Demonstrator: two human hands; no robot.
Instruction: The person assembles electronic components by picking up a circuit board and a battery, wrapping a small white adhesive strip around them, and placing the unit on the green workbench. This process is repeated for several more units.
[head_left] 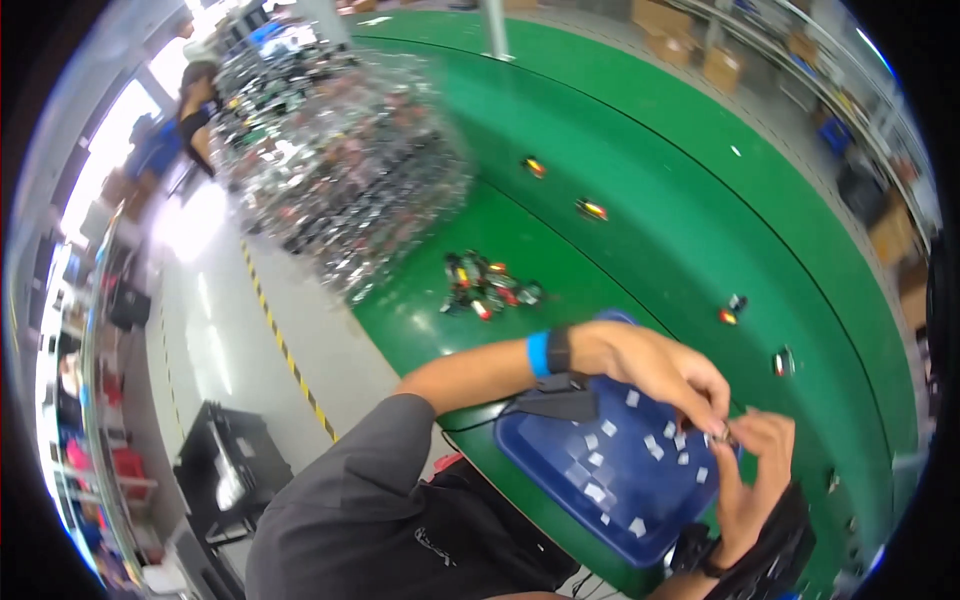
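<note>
Over the right side of a blue tray [540, 475], my two hands meet fingertip to fingertip. My left hand [660, 365] reaches in from the left, fingers closed in a pinch at a small object [722, 436]. My right hand [755, 470] pinches at the same spot from the right. The object is mostly covered by the fingers and its kind cannot be made out. Small white square pieces [594, 492] lie scattered in the tray below my hands.
A heap of small red, black and yellow parts [485, 285] lies on the green table beyond the tray. Similar parts [592, 209] sit spaced along the green belt. Stacked clear plastic trays [340, 160] stand at the far left. A black crate [235, 465] stands left.
</note>
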